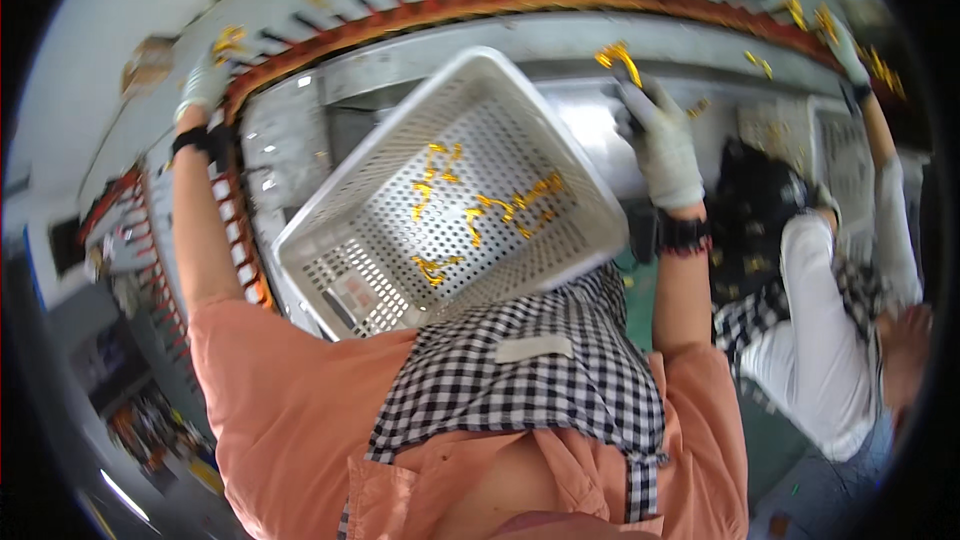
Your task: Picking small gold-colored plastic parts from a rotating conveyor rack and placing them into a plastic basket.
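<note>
My left hand (204, 82), in a white glove, reaches to the far left end of the curved line. Its blurred fingers close on a shiny gold-coloured piece (229, 39). My right hand (662, 140), gloved in white with dark fingertips, is raised beyond the basket's right side. Between its fingers are curved gold-coloured pieces (622, 60); their exact kind is too blurred to make out. In front of me a white perforated plastic basket (590, 155) stands tilted, with several small gold-coloured pieces (473, 225) scattered on its bottom.
An orange-brown conveyor line (480, 6) with upright dark holders curves across the far side, gold-coloured pieces along it. At right a co-worker's gloved hand (848, 52) reaches to the line. Beside that person are a black bag (750, 200) and another pale basket (840, 160).
</note>
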The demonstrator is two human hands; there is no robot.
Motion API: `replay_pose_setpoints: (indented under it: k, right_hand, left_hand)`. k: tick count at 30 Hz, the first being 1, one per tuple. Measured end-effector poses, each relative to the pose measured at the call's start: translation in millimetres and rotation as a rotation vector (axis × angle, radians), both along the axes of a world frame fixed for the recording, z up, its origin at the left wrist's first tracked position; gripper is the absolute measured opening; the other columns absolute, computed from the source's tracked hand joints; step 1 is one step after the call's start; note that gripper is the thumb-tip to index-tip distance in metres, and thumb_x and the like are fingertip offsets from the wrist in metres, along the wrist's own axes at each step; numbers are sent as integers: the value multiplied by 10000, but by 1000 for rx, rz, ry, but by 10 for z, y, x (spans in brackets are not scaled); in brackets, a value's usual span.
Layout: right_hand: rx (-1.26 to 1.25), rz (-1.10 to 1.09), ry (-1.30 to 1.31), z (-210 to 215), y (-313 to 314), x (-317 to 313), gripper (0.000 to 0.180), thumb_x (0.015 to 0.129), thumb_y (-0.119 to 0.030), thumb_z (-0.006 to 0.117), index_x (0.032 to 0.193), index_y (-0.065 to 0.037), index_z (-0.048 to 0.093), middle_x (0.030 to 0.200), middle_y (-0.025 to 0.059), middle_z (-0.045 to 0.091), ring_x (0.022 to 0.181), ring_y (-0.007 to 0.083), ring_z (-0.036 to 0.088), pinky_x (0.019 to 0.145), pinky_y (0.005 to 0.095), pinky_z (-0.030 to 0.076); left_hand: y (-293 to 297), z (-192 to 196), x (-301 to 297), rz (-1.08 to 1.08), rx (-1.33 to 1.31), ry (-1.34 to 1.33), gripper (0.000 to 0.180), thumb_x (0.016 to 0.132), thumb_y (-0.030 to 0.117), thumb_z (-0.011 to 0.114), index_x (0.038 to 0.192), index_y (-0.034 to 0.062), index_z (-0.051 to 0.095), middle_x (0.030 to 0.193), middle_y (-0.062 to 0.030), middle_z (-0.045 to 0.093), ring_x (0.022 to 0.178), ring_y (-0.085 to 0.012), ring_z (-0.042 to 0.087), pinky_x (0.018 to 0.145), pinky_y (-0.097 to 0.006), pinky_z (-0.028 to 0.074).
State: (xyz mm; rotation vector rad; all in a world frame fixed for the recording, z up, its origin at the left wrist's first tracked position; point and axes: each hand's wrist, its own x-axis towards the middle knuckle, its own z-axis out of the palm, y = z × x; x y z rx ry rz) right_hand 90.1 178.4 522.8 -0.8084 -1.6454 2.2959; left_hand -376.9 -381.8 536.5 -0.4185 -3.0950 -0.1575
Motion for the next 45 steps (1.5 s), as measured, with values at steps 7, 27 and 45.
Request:
replay_pose_setpoints:
  k: [7, 27, 45]
  right_hand:
    - [-335, -95, 209, -272, 324, 176, 350, 1029, -67, 595, 1356, 55, 560, 1243, 183, 690, 1080, 237, 722, 940, 336, 634]
    - [-411, -26, 128, 71, -35, 350, 446, 1074, -191, 563, 1500, -70, 507, 1425, 114, 621, 1311, 138, 599, 932, 237, 565]
    - [-478, 51, 58, -83, -217, 242, 377, 1036, -167, 628, 1398, -62, 598, 1264, 115, 712, 1070, 144, 729, 871, 271, 612]
  left_hand:
    - [337, 336, 324, 171, -400, 100, 488, 992, 250, 457, 1447, 102, 553, 1180, -277, 700, 1102, -448, 676, 940, -543, 541]
    - [941, 464, 2382, -23, 1270, -729, 424, 1071, 373, 553, 1244, -4, 641, 979, -104, 740, 829, -164, 702, 780, -293, 562]
    - [249, 331, 515, 315, 13, 177, 478, 917, 226, 545, 1378, 145, 641, 1240, -237, 693, 1170, -422, 653, 1001, -502, 519]
